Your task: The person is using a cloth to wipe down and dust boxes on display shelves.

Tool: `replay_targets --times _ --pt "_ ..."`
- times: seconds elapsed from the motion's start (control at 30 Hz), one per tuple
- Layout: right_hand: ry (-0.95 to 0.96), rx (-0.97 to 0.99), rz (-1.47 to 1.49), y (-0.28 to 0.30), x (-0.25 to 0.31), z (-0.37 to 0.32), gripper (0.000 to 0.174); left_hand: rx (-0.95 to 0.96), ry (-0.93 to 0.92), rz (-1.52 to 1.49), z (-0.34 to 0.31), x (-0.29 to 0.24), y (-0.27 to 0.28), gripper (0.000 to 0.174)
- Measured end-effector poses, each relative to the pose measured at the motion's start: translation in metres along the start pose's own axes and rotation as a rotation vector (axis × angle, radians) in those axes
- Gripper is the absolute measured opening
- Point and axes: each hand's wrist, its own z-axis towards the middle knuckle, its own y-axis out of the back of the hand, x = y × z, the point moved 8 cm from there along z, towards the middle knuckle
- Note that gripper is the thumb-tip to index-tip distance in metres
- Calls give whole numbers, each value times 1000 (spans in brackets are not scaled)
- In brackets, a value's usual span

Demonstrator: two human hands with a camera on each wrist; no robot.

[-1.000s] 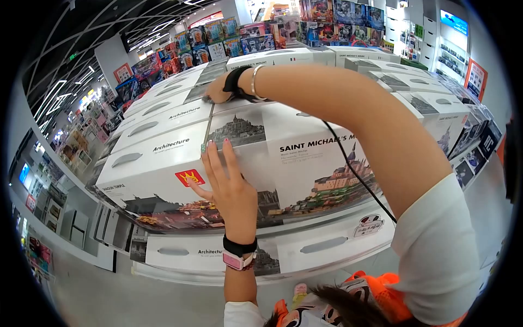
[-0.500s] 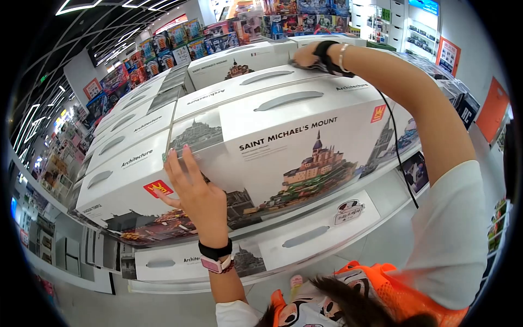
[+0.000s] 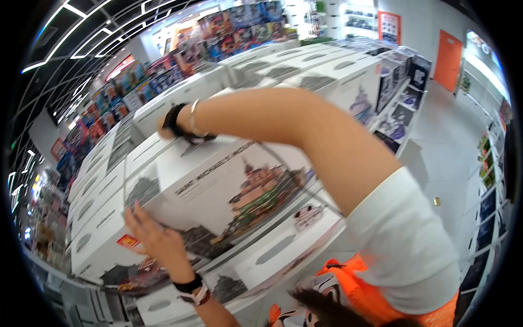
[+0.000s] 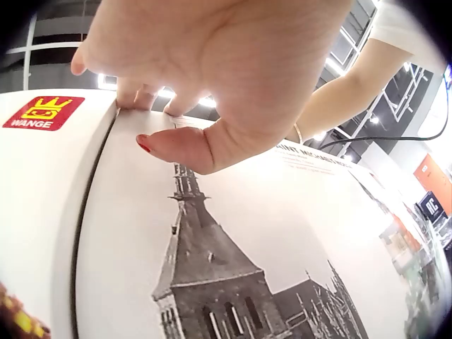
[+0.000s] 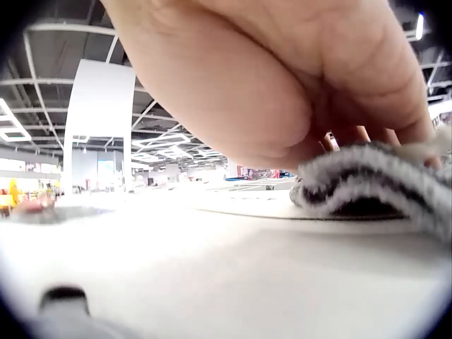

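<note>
Taking the head view as a dial, toy boxes [image 3: 239, 27] line the back from 10 to 12 o'clock, and an orange door [image 3: 448, 60] stands at 2. White boxes [image 3: 354, 76] lie packed toward 1 o'clock. The castle box [image 3: 201, 204] fills the middle, reaching toward 8, with a neighbour box [image 3: 90, 253] against it at 8 and a lower box [image 3: 272, 253] below at 6.

The right arm [image 3: 289, 117] crosses above the castle box, hiding part of its top. The right hand [image 3: 169, 124] is at 10, its grip closed around a bunched grey-and-white cloth [image 5: 374, 180] on a white box top. The left hand [image 3: 158, 240] is at 8, its grip wide, fingertips touching the castle box's upper edge near the seam with the neighbour box. A dark cable [image 3: 289, 169] hangs across the castle box's front. A red label [image 3: 128, 241] shows beside the left hand.
</note>
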Motion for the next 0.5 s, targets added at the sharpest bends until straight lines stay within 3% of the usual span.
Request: replay_targets --times 0.03,0.07,0.17,0.2,0.23,0.3,0.33,0.37,0.4,0.47,0.5 --pt "101 9 -188 5 15 -9 36 4 5 14 0 1 1 84" --pt "84 46 -231 2 2 -1 37 10 15 18 0 2 1 87" --pt "59 37 -145 -10 -66 42 34 23 28 22 0 4 0 87" --pt "89 123 -446 0 -66 10 33 16 20 36 -1 5 -2 87" --pt "-50 130 -342 1 -107 18 33 18 14 23 -2 4 -3 87" --pt "-26 5 -397 20 -148 -26 36 3 4 41 -2 5 -3 88" --pt "-84 92 -479 22 -177 -41 36 6 2 31 -2 5 -5 88" --pt "-142 10 -419 21 -220 -38 36 17 17 51 -2 6 -6 88" --pt "-304 35 -409 33 -236 -61 38 29 35 72 -3 8 -7 88" --pt "-226 112 -404 42 -253 -87 39 7 15 63 -3 9 -9 88" --pt "-214 15 -377 48 -264 -94 34 -23 -2 64 -3 9 -7 87"
